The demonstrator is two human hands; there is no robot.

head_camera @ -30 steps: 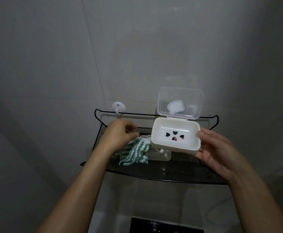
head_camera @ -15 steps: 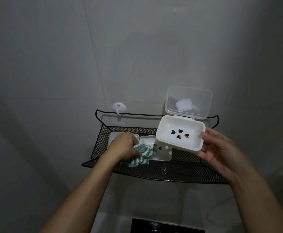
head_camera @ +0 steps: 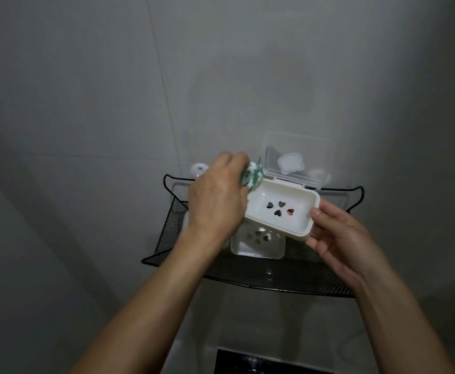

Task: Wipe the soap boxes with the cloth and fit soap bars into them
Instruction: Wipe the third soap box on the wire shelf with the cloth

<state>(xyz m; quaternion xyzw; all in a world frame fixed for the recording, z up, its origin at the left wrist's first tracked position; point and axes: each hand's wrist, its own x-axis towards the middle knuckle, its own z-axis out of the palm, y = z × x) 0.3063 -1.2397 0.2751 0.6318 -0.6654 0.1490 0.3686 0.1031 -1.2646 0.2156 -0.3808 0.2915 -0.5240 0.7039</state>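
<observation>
Soap box (head_camera: 283, 211), lid up, sat gripped in the right hand (head_camera: 339, 238) while the left hand (head_camera: 215, 198) clutched the cloth (head_camera: 64, 176) at its rim.

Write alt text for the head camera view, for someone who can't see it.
A left hand holds a green-and-white cloth at the back corner of an open white soap box, which the right hand holds above a black mesh shelf. A second soap box lies on the shelf below, against a grey tiled wall.
</observation>
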